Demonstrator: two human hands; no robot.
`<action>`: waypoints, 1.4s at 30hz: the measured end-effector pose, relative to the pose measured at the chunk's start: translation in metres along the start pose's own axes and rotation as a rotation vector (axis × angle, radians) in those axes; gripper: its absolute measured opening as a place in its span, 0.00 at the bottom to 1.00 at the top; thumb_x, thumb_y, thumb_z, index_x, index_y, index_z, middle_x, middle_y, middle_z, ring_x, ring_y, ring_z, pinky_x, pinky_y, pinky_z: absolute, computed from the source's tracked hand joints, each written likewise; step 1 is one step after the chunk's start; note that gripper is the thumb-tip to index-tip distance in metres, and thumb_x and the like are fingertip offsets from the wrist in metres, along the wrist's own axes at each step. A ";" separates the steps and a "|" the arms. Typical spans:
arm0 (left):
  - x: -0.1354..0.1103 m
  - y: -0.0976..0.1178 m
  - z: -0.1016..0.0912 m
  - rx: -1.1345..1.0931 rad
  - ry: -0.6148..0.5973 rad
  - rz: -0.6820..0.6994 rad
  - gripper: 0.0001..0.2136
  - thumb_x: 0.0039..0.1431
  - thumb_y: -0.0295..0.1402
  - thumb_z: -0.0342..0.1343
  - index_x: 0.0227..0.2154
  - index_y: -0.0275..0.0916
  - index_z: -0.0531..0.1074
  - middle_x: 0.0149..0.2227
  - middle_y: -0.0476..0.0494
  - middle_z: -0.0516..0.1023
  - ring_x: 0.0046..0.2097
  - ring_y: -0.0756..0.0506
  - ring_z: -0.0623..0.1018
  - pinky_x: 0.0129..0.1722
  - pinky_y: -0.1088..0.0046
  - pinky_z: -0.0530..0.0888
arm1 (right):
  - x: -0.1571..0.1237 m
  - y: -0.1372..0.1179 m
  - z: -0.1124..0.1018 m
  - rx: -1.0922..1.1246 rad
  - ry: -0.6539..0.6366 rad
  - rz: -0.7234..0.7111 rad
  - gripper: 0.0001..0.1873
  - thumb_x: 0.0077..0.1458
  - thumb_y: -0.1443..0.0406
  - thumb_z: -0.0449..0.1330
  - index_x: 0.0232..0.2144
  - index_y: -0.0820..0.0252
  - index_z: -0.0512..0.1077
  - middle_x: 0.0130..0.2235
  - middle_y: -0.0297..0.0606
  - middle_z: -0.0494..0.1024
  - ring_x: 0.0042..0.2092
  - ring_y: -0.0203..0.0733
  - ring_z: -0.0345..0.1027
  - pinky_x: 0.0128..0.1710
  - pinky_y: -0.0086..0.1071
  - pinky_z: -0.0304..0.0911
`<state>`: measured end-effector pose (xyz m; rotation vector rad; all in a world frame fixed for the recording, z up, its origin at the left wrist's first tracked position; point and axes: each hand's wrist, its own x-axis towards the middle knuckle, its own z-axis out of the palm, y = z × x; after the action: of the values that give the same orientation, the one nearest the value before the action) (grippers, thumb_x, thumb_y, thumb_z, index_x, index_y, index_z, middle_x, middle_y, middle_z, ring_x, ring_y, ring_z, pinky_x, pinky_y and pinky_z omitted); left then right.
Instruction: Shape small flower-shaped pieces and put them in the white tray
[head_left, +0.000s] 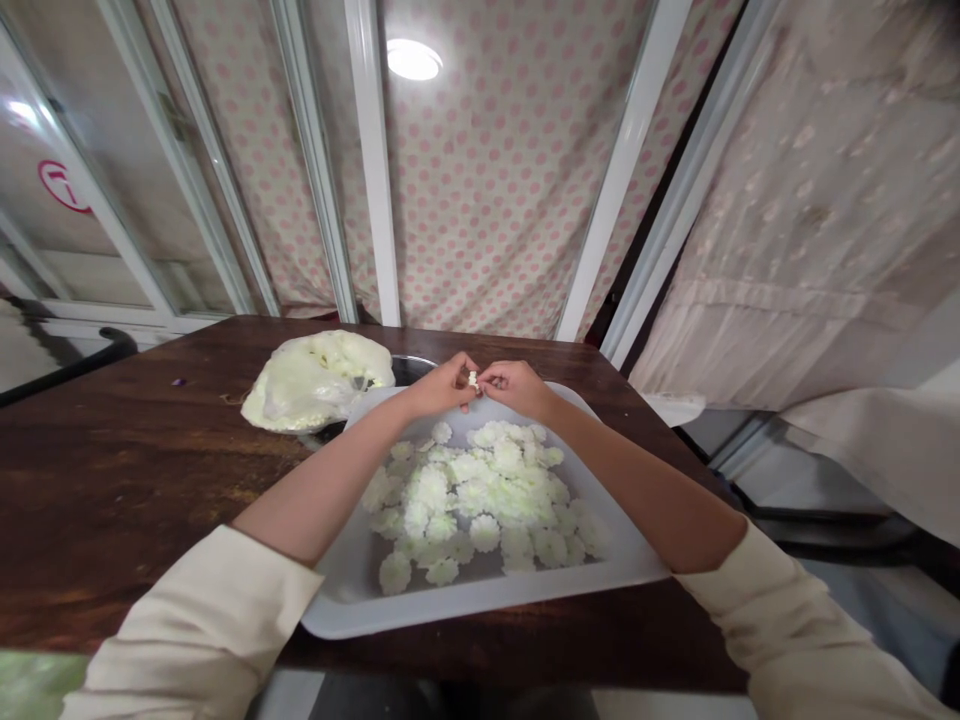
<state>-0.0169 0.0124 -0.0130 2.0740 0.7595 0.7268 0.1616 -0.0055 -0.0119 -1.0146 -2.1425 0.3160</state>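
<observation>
My left hand and right hand are closed and pinch together a small white flower piece above the far edge of the white plastic tray, equally near both hands

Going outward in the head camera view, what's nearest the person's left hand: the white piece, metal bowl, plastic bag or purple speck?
From the left hand:
1. White piece: at the fingertips, to the hand's right.
2. Metal bowl: just behind the hand.
3. Plastic bag: farther left.
4. Purple speck: farthest left.
</observation>
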 end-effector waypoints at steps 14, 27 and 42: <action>0.000 -0.003 0.000 0.030 -0.018 0.023 0.13 0.49 0.36 0.55 0.34 0.40 0.57 0.24 0.55 0.70 0.25 0.50 0.74 0.29 0.73 0.69 | -0.001 -0.004 -0.005 -0.013 -0.036 -0.005 0.09 0.46 0.70 0.54 0.24 0.63 0.76 0.29 0.37 0.78 0.30 0.35 0.67 0.31 0.27 0.59; 0.002 -0.003 -0.004 -0.066 -0.061 -0.011 0.13 0.51 0.35 0.56 0.35 0.39 0.56 0.25 0.54 0.72 0.22 0.53 0.72 0.25 0.76 0.67 | -0.001 -0.003 -0.010 -0.015 -0.068 -0.004 0.10 0.49 0.65 0.56 0.25 0.63 0.76 0.30 0.38 0.77 0.31 0.35 0.67 0.32 0.27 0.59; 0.002 -0.002 -0.004 -0.095 -0.043 -0.007 0.13 0.51 0.33 0.56 0.34 0.39 0.56 0.26 0.53 0.73 0.22 0.54 0.72 0.26 0.76 0.67 | -0.002 -0.004 -0.003 0.287 -0.037 0.238 0.08 0.44 0.64 0.58 0.24 0.64 0.74 0.27 0.38 0.76 0.29 0.36 0.67 0.31 0.29 0.61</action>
<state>-0.0190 0.0162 -0.0125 1.9933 0.6953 0.6991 0.1625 -0.0097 -0.0087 -1.1000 -1.9390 0.7388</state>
